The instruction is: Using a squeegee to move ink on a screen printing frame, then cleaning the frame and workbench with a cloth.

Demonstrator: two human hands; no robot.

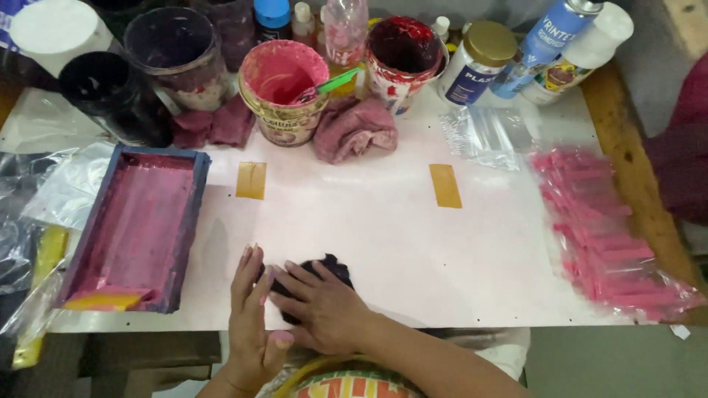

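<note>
Wooden-edged table (pixel 627 147); grey floor (pixel 612 361)

Two tape strips (pixel 251 180), two pink rags (pixel 354 129), one tray (pixel 133 228).

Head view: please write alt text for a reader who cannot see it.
Two bare hands, left hand and right hand, press a dark cloth flat on a white sheet taped to a table. A pink-stained rectangular tray lies left, paint-stained tubs behind, bagged pink sticks right.
</note>
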